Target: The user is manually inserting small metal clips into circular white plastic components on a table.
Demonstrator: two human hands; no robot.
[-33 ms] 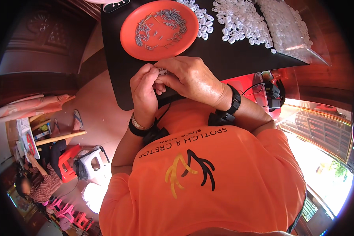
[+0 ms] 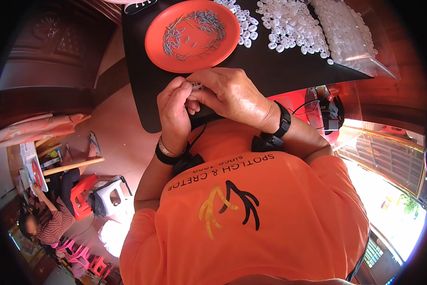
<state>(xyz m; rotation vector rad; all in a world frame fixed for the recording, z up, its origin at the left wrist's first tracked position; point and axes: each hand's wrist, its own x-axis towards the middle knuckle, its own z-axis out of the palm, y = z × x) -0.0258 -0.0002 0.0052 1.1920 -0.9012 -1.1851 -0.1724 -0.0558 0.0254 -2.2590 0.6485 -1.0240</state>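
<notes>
Close together at the near edge of the black tabletop [image 2: 142, 102], my left hand [image 2: 175, 102] and my right hand [image 2: 230, 92] both pinch one small white plastic piece with dark holes [image 2: 197, 86]. Fingers cover most of that piece. Just beyond them lies an orange-red plate [image 2: 156, 52] with many small grey metal pins [image 2: 208, 23] scattered on it, looking like screws. To the right of the plate are loose heaps of small white oval plastic pieces [image 2: 289, 23], each with holes.
A clear plastic bag [image 2: 341, 33] full of white pieces lies at the far right. Below the table's right side are a red stool [image 2: 296, 114] and black devices with cables [image 2: 331, 116]. Another person [image 2: 56, 218] sits at far left, near red and white stools [image 2: 111, 197].
</notes>
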